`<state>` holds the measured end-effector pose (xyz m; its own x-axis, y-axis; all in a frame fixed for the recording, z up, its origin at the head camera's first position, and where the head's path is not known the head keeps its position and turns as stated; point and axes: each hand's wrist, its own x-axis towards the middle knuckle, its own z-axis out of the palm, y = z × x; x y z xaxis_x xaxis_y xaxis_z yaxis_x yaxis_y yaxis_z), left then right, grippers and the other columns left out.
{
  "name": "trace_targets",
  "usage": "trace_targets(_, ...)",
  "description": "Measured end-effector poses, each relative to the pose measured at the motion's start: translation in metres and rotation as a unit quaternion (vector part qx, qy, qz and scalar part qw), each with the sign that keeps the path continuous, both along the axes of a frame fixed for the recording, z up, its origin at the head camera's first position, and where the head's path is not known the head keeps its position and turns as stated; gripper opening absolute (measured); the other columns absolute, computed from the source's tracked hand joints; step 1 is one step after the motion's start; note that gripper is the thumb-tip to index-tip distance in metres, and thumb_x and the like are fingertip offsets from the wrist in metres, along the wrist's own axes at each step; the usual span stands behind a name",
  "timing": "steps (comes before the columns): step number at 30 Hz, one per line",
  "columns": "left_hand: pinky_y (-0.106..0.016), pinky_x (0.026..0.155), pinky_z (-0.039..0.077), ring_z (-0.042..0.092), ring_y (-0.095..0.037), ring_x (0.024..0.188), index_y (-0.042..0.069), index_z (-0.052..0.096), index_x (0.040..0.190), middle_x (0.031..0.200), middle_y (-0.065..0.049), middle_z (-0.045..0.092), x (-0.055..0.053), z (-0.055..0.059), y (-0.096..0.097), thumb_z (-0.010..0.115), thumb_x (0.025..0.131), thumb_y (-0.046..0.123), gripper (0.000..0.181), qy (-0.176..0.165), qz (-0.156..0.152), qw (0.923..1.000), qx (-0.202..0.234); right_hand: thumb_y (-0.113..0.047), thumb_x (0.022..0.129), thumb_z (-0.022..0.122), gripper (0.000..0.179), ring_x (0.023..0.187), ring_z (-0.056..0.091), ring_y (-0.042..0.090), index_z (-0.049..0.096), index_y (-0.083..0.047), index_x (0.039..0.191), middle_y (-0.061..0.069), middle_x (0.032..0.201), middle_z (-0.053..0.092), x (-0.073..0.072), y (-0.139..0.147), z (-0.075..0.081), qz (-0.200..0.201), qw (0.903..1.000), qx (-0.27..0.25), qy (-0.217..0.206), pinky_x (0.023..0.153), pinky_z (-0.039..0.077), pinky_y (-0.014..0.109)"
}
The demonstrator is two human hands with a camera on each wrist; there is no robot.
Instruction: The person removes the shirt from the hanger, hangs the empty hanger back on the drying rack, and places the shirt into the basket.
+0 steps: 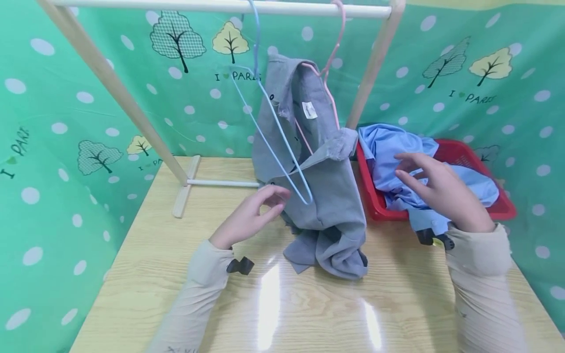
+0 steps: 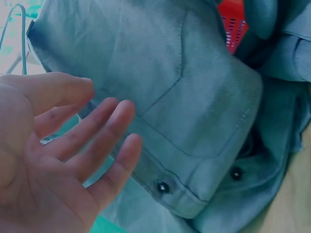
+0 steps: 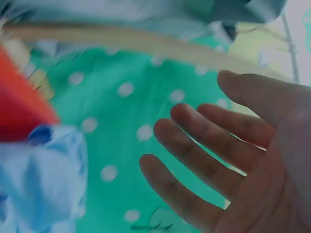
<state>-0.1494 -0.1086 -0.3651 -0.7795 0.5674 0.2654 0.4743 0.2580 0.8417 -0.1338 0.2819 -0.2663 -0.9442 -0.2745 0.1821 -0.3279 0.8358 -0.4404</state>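
Observation:
A grey shirt [image 1: 335,191] with dark buttons and a chest pocket hangs on a pink hanger [image 1: 328,73], its lower part bunched on the table. In front of it, a bare light-blue hanger [image 1: 282,132] hangs from the same rail. My left hand [image 1: 253,215] is beside the shirt's left side, fingers loosely bent and holding nothing; the left wrist view shows the pocket and buttons near its fingertips [image 2: 127,109]. Over the red basket [image 1: 384,214] is my right hand [image 1: 441,186], its fingers relaxed around nothing. Light-blue cloth [image 1: 388,147] lies in that basket, its kind hidden by the folds.
A rack with a white top rail [image 1: 176,4] and slanted wooden legs [image 1: 119,93] stands on the wooden table [image 1: 145,274]. Its low white bar [image 1: 220,183] runs behind the shirt. Green polka-dot cloth [image 1: 35,147] covers the back and sides.

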Motion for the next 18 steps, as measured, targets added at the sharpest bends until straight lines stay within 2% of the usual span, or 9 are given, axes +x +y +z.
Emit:
trace_targets(2, -0.043, 0.098, 0.051, 0.062, -0.025, 0.110, 0.000, 0.056, 0.131, 0.128, -0.016, 0.061, -0.004, 0.005, 0.002, 0.059, 0.099, 0.008, 0.033, 0.002, 0.001, 1.0000, 0.008, -0.023, 0.098, 0.063, 0.042, 0.103, 0.064, 0.026, 0.054, -0.012, 0.138, 0.011, 0.117, 0.067, 0.003, -0.009, 0.007, 0.006, 0.9998, -0.009, 0.018, 0.087, 0.055, 0.029)
trace_targets(4, -0.046, 0.100, 0.049, 0.061, -0.031, 0.113, 0.000, 0.054, 0.134, 0.132, -0.017, 0.058, -0.008, 0.008, 0.004, 0.059, 0.099, 0.007, 0.036, 0.000, 0.002, 0.9998, 0.021, -0.023, 0.099, 0.062, 0.042, 0.102, 0.064, 0.022, 0.054, -0.013, 0.139, 0.009, 0.116, 0.067, 0.005, -0.019, 0.012, 0.012, 0.9993, -0.019, 0.031, 0.084, 0.048, 0.013)
trace_targets(6, -0.049, 0.102, 0.048, 0.057, -0.034, 0.118, -0.001, 0.050, 0.138, 0.136, -0.017, 0.056, -0.013, 0.009, 0.006, 0.058, 0.099, 0.006, 0.040, 0.000, 0.000, 0.9993, 0.038, -0.023, 0.099, 0.062, 0.041, 0.102, 0.064, 0.019, 0.054, -0.014, 0.138, 0.007, 0.116, 0.068, 0.007, -0.027, 0.017, 0.017, 0.9987, -0.030, 0.038, 0.083, 0.041, 0.005)
trace_targets(11, -0.047, 0.105, 0.046, 0.048, -0.035, 0.130, 0.003, 0.033, 0.152, 0.146, -0.019, 0.046, -0.021, 0.007, 0.016, 0.059, 0.098, 0.003, 0.060, -0.001, -0.005, 0.9978, 0.066, -0.026, 0.099, 0.062, 0.044, 0.106, 0.064, 0.018, 0.052, -0.016, 0.141, 0.006, 0.119, 0.066, 0.012, -0.047, 0.025, 0.018, 0.9979, -0.050, 0.036, 0.089, 0.046, 0.011)
trace_targets(13, -0.047, 0.106, 0.045, 0.045, -0.036, 0.134, 0.007, 0.026, 0.156, 0.149, -0.020, 0.043, -0.022, 0.005, 0.020, 0.060, 0.098, 0.005, 0.067, -0.006, -0.004, 0.9975, 0.070, -0.024, 0.099, 0.062, 0.046, 0.107, 0.063, 0.021, 0.050, -0.015, 0.142, 0.008, 0.120, 0.065, 0.014, -0.054, 0.028, 0.027, 0.9971, -0.062, 0.036, 0.093, 0.052, 0.026)
trace_targets(14, -0.047, 0.106, 0.045, 0.044, -0.036, 0.135, 0.008, 0.023, 0.157, 0.149, -0.020, 0.041, -0.022, 0.005, 0.023, 0.060, 0.098, 0.005, 0.069, -0.008, -0.002, 0.9974, 0.072, -0.023, 0.098, 0.063, 0.046, 0.107, 0.063, 0.020, 0.049, -0.015, 0.142, 0.008, 0.120, 0.065, 0.015, -0.057, 0.029, 0.031, 0.9967, -0.065, 0.036, 0.093, 0.050, 0.022)
trace_targets(16, -0.050, 0.107, 0.044, 0.042, -0.036, 0.136, 0.008, 0.022, 0.157, 0.150, -0.020, 0.040, -0.023, 0.003, 0.028, 0.059, 0.098, 0.005, 0.070, -0.006, 0.007, 0.9966, 0.082, -0.022, 0.098, 0.063, 0.047, 0.107, 0.063, 0.018, 0.049, -0.014, 0.142, 0.006, 0.119, 0.066, 0.017, -0.064, 0.031, 0.041, 0.9958, -0.071, 0.040, 0.093, 0.052, 0.025)
trace_targets(17, -0.052, 0.108, 0.043, 0.042, -0.036, 0.136, 0.007, 0.022, 0.157, 0.149, -0.021, 0.039, -0.023, 0.003, 0.030, 0.059, 0.097, 0.004, 0.070, -0.003, 0.014, 0.9960, 0.088, -0.021, 0.098, 0.064, 0.048, 0.107, 0.063, 0.018, 0.048, -0.014, 0.142, 0.006, 0.119, 0.066, 0.017, -0.067, 0.031, 0.046, 0.9954, -0.073, 0.042, 0.093, 0.051, 0.022)
trace_targets(18, -0.052, 0.108, 0.042, 0.042, -0.036, 0.136, 0.007, 0.023, 0.156, 0.148, -0.021, 0.039, -0.023, 0.003, 0.032, 0.059, 0.097, 0.003, 0.070, 0.004, 0.023, 0.9955, 0.092, -0.020, 0.097, 0.064, 0.049, 0.107, 0.063, 0.018, 0.048, -0.013, 0.142, 0.006, 0.118, 0.065, 0.018, -0.070, 0.032, 0.054, 0.9947, -0.076, 0.043, 0.093, 0.053, 0.027)
